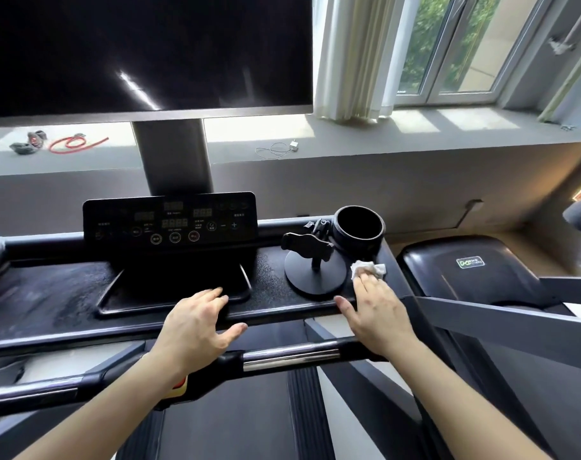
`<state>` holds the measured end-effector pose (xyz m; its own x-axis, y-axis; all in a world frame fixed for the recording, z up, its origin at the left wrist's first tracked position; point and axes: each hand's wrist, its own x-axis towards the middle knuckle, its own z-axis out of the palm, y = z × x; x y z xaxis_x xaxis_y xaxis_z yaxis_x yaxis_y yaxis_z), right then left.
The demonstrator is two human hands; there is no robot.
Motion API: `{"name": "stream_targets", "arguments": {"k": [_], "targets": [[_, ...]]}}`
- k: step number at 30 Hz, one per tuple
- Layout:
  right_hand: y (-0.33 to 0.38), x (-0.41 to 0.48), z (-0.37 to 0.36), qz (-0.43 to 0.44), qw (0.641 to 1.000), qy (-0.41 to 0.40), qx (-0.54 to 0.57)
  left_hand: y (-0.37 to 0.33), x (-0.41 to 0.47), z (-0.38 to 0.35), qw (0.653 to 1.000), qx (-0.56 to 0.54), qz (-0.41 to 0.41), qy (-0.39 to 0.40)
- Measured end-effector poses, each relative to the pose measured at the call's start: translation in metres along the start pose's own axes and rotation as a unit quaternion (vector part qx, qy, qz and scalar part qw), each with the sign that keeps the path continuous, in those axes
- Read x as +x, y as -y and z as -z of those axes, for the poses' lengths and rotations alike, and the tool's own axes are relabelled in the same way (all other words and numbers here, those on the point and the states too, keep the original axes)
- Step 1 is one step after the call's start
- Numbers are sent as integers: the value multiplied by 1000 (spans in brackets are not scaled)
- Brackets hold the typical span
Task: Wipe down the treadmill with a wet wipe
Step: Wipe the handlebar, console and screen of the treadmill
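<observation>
Monitor (143,51): large dark screen on a grey post, standing behind the control panel and above it.
Treadmill (67,293): black console tray spreads to both sides of the control panel; dusty streaks show on the tray left of the panel.
Handlebar (289,355): black with a chrome section, running across in front of the control panel, nearer the person.
Control panel (171,220): upright black board with dim digits and round buttons, at the middle of the tray.
Phone stand (314,270): round black base with a clamp on top, on the tray right of the control panel.
Cup holder (358,232): open black cylinder, right of the control panel, just behind the phone stand.
Left hand (196,327): fingers spread and relaxed, resting on the tray's front edge just below the control panel, holding nothing.
Right hand (378,310): flat, straight fingers pressing the wipe onto the tray.
Wet wipe (368,268): crumpled white, under the right fingertips, right of the control panel, just beside the phone stand's base.
</observation>
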<state>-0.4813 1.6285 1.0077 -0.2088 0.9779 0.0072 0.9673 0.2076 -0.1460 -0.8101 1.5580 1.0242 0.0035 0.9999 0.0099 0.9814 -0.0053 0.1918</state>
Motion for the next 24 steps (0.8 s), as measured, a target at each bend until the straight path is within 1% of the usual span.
{"name": "stream_targets", "arguments": {"k": [3,4,7,9,13,16,18,19,21,23,24], "targets": [[24,-3,-7,-32,996,6,80,1,0,-3,1000,3,0,-1],[35,-13,-11,-28,995,9,95,1,0,-4,1000,3,0,-1],[56,-46,-19,23,993,42,105,1,0,-7,1000,3,3,-3],[58,-48,-20,49,992,49,103,-1,0,-8,1000,7,2,-5],[75,-33,-17,132,989,41,50,-6,-1,-6,1000,5,5,0],[101,-13,-21,199,978,53,38,-8,-2,-7,1000,11,7,2],[118,10,-25,221,974,45,33,-9,-4,-5,1000,6,6,-2],[125,24,-25,218,975,36,34,-9,-4,-4,1000,1,7,-4],[137,53,-22,181,983,19,39,-9,-5,0,1000,-9,7,9],[144,68,-18,142,987,29,70,-7,-3,0,999,-7,2,33],[147,68,-19,137,986,32,90,-4,-3,3,999,0,-5,40]]}}
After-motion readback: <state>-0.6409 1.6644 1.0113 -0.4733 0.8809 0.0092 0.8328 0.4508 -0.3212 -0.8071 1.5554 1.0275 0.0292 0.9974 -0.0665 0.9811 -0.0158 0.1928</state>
